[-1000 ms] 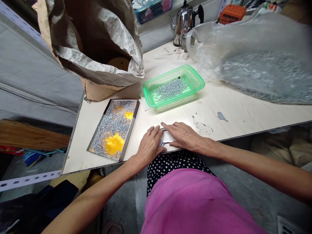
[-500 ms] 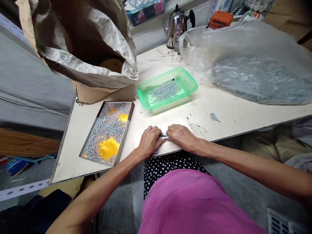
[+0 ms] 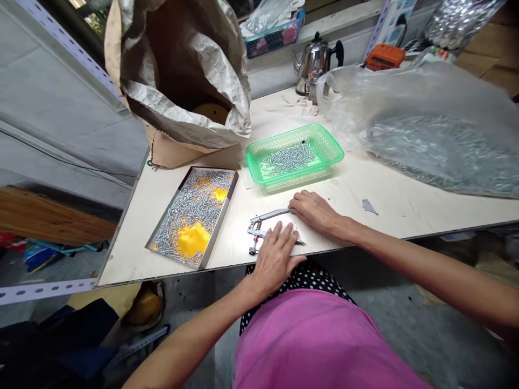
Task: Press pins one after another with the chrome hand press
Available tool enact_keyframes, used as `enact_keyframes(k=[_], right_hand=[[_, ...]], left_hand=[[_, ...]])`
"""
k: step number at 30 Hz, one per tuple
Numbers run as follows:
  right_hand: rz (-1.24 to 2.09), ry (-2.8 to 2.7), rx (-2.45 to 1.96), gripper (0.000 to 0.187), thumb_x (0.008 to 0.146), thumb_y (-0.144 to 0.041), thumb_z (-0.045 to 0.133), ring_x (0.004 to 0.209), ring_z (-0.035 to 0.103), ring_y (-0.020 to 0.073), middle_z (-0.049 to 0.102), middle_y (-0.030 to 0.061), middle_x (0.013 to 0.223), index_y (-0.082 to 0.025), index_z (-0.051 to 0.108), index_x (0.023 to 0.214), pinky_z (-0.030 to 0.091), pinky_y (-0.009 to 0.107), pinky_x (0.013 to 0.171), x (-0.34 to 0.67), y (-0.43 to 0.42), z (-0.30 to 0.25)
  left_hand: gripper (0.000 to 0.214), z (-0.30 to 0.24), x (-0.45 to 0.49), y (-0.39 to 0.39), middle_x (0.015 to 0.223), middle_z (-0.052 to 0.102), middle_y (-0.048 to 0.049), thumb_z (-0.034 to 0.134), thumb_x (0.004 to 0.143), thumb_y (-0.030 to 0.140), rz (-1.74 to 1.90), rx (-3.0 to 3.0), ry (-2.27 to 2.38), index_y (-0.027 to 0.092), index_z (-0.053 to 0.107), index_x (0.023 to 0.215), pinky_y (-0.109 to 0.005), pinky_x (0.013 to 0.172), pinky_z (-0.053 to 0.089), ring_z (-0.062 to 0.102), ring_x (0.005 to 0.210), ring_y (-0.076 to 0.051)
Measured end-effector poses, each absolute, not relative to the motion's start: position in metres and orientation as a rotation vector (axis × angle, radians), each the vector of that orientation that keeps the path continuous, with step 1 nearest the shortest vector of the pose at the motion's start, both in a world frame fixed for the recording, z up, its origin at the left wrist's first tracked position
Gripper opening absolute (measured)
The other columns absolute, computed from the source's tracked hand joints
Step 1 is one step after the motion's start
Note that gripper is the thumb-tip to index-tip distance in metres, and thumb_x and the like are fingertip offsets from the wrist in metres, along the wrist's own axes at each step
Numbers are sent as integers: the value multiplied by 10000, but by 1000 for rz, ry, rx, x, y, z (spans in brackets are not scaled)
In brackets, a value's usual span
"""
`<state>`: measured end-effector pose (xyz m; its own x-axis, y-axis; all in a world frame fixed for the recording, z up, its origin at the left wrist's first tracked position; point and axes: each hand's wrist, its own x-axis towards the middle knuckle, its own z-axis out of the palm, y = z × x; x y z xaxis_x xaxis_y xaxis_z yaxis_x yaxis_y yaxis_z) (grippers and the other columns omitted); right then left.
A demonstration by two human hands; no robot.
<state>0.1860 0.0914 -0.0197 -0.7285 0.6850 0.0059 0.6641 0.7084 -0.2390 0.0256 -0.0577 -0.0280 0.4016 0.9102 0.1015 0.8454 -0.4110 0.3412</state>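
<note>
A silvery plier-like hand tool lies on the table near its front edge, its two long handles spread apart. A small spring and a red part show at its left end. My left hand lies over the lower handle with fingers stretched out, and the pointed end sticks out past them. My right hand has its fingers curled round the end of the upper handle. To the left is a shallow tray of small silvery rod-like pieces over a yellow bottom. Behind my hands stands a green plastic basket with more such pieces.
A large open woven sack stands at the back left. A clear plastic bag full of silvery pieces covers the right side. At the back are a metal kettle, an orange case and a blue basket. A grey scrap lies to the right.
The tool's handles have come apart, where before both hands held it closed together. My left hand has flattened and moved right and nearer my body; my right hand moved slightly up. The view has shifted left.
</note>
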Motion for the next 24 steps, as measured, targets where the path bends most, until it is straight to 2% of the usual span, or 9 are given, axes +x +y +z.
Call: enact_keyframes(k=[4,6,9,11,16,19,22,24], right_hand=[[212,-2781,-1294,227,966,-198,458,973,511,254,646,126,998,-134,676,974,340,344,792,163,97,-12],[156,-2829,-1237,222,955,-174,468,986,501,263,639,138,1033,-135,680,1010,337,355,786,146,89,-1],[215,-2979,-695,174,936,-232,546,1038,468,259,616,100,1100,-209,691,1030,335,354,784,118,65,11],[256,-3048,-358,132,923,-258,578,1059,447,255,611,77,1073,-233,704,951,331,354,780,101,50,11],[244,-3070,-128,169,928,-166,520,972,458,233,610,91,963,-159,652,823,338,357,757,77,37,-4],[383,-2922,-129,164,944,-167,481,887,479,206,620,76,913,-155,626,868,362,338,749,75,43,0],[419,-2687,-343,191,961,-186,433,866,505,198,625,71,894,-157,617,922,391,322,782,84,63,25],[307,-2523,-567,205,958,-186,415,898,519,212,620,91,908,-156,616,930,405,331,814,98,86,47]], left_hand=[[566,-33,28,-58,1440,490,-162,486,929,523,452,2361,1475,179,441,1376,-563,1156,264,342,1414,-317],[588,-35,26,-54,1443,485,-165,492,923,533,490,2348,1454,164,440,1378,-556,1161,259,340,1414,-318],[567,-38,27,-55,1332,577,-179,528,906,532,493,2315,1451,147,502,1323,-529,1089,378,479,1309,-334],[496,-35,28,-65,1176,663,-171,539,909,509,478,2309,1423,137,572,1236,-470,982,482,599,1157,-320],[210,-5,9,-103,938,711,-84,516,952,295,666,2540,1172,177,652,1059,-298,790,537,661,865,-182],[179,16,-41,-102,848,694,-65,493,949,224,755,2519,1580,196,669,947,-289,714,513,626,781,-169],[235,26,-109,-82,953,678,-87,447,962,253,518,2073,2332,199,675,968,-332,806,497,613,921,-215],[247,26,-150,-68,942,670,-82,451,948,253,291,1802,2532,191,687,912,-340,841,479,607,944,-229]])
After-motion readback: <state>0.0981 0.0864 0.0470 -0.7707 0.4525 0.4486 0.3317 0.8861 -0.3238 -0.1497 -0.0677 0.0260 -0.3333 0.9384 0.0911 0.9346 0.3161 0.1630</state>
